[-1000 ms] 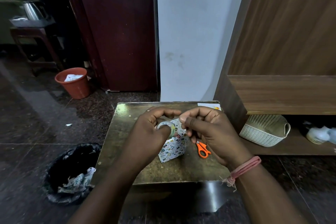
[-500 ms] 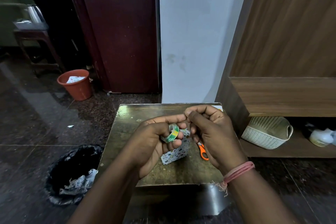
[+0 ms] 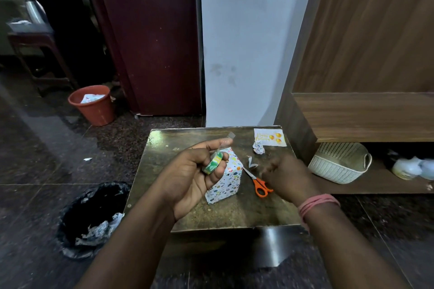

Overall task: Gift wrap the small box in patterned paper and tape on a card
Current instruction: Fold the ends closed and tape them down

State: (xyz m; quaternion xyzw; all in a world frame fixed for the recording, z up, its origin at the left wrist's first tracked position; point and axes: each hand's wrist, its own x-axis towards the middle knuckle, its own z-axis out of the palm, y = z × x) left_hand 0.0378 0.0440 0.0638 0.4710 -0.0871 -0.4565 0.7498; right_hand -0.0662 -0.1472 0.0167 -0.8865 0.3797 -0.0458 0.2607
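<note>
Low table (image 3: 164,148) — wrapped box (image 3: 229,183) just behind left hand (image 3: 192,178) gripping tape roll (image 3: 213,162).

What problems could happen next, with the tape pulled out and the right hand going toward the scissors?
1. The loose tape end, stuck to the left hand's fingertip, could fold onto itself or the fingers before cutting.
2. The right hand is blurred near the scissors; a hasty reach might knock the wrapped box.
3. The card lies at the table's far corner and could slide off.
</note>
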